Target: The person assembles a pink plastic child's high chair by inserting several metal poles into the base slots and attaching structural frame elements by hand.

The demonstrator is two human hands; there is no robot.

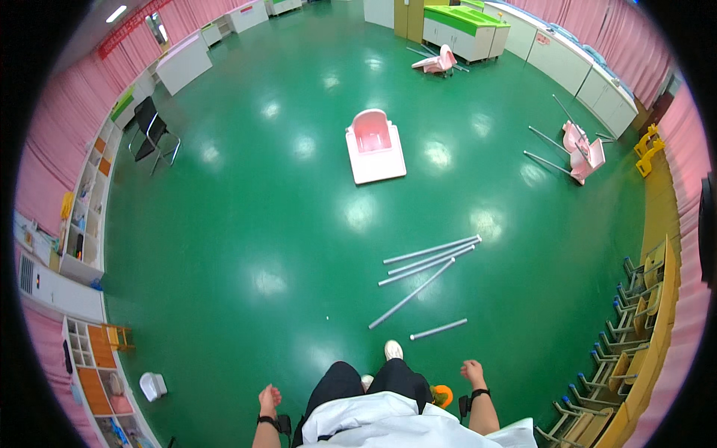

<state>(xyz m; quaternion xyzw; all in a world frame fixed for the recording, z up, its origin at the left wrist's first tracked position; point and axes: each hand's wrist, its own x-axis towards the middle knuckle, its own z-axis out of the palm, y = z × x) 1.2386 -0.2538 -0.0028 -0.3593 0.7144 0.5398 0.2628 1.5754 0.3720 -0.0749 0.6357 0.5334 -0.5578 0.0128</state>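
My left hand (269, 396) hangs beside my left hip, fingers loosely bent and nothing in it. On the other side my right hand (472, 372) is held out from my body, its fingers slightly curled and empty. Several long grey tubes (412, 293) with white ends lie fanned out on the floor ahead of me. A shorter-looking grey tube (439, 329) rests nearest my shoe. Farther off sits a pink child's high-chair seat (372, 138) with a white tray, no legs showing under it. Neither hand touches any of these.
A pink high chair (584, 157) lies tipped with its legs out at right; another pink chair (437, 63) lies far back. Small chairs (620, 366) line the right wall. A black chair (152, 133) and shelves (95, 201) stand left. An orange object (444, 396) is by my right hip.
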